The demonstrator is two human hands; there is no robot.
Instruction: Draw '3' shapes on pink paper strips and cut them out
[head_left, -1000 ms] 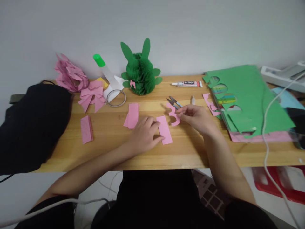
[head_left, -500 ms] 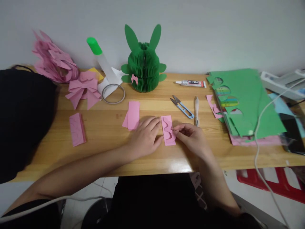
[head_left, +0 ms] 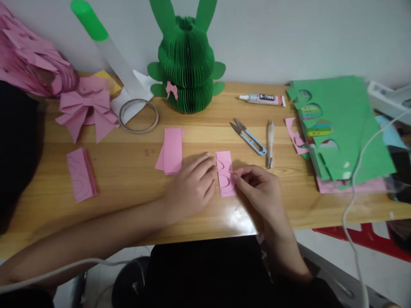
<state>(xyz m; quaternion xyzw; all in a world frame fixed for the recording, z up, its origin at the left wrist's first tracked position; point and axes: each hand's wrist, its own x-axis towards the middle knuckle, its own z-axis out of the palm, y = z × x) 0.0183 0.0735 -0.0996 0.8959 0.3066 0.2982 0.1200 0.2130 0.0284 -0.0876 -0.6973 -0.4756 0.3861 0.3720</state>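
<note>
Wooden table (head_left: pixel 205 137) lines pale wall (head_left: pixel 272 38), left hand (head_left: pixel 194 184) loosely spread, right hand (head_left: pixel 260 188) pinching pink cutout (head_left: pixel 230 173)

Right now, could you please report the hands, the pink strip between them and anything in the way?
Left hand at strip, right hand pinching cutout upon it. Strip flat on table. Snips beyond, not blocking.

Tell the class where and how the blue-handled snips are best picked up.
Probably pinch the blue handle near its rounded end, from the near side: they lie flat, with the blades pointing to the far left and the pen close on the handle's right.
</note>
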